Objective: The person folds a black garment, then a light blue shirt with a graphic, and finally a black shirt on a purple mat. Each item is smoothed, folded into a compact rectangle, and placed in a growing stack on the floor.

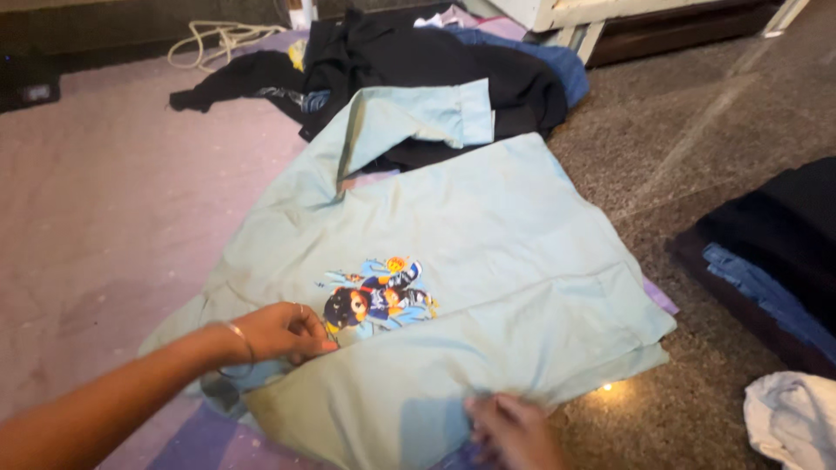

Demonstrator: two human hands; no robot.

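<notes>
Head view. A speckled brown stone floor is seen at the right; a pinkish mat covers the left part. A pale cord is coiled at the far edge of the mat, and the base of a white piece of furniture is visible at the top.

A light blue shirt is spread flat across the middle, partly on the mat and partly on the stone. A colourful cartoon print is located on the shirt near its lower left, irregular in outline, in blue, orange and dark tones. One sleeve is folded over at the top.

The left hand is laid on the shirt just beside the print, with a bangle at the wrist; its fingers are curled and pressed together on the cloth. The right hand is placed at the lower hem, where a fold of the cloth is pinched.

A heap of dark clothes is touched by the shirt's upper edge. A folded dark stack and a white cloth are set well apart at the right.
</notes>
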